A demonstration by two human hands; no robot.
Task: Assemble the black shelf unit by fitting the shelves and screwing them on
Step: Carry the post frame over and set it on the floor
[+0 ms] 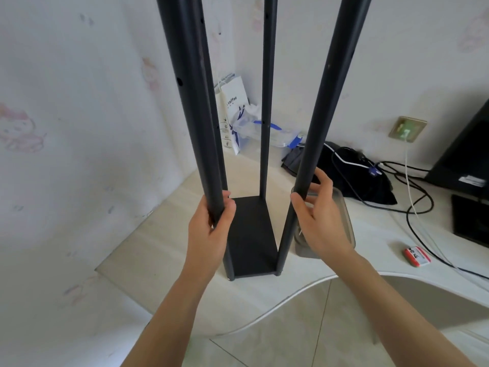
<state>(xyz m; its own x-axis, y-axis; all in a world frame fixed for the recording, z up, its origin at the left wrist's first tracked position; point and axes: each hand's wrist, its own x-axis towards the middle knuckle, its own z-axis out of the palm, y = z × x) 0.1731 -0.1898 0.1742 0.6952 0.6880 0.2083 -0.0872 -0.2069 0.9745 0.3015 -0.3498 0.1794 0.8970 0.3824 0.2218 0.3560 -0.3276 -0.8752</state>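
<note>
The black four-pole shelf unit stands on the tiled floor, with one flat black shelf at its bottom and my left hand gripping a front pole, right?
Not the floor: the head view shows the black four-pole shelf unit standing on the white table. One flat black shelf is at its bottom, and the left hand grips a front pole.
</note>
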